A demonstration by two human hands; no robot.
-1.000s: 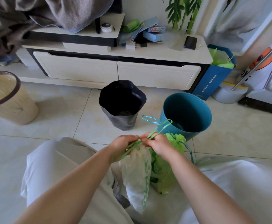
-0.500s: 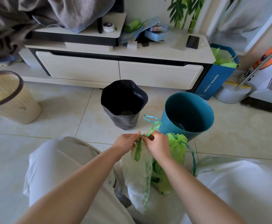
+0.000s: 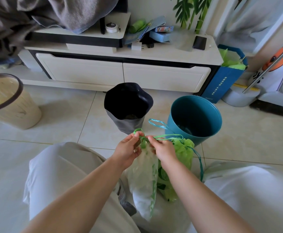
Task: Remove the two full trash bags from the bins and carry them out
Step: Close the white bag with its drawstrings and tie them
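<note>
Nearest, between the knees: white bag (image 3: 144,180) on the floor, green bag (image 3: 183,153) touching it at 3 o'clock. Both out of the bins. Left hand (image 3: 128,149) and right hand (image 3: 162,151) pinched shut on the green drawstring (image 3: 143,142) at the white bag's neck; knot apparently unfinished. Beyond, at 1 o'clock, teal bin (image 3: 194,118), no bag inside; at 12 o'clock, black-lined bin (image 3: 128,106). Remaining, by judgement: finish tying, lift both, carry out.

Place: a home living room.
Signs: low white TV cabinet (image 3: 120,73), tiled floor (image 3: 70,125), broom (image 3: 272,105), bamboo plant (image 3: 193,12).
</note>
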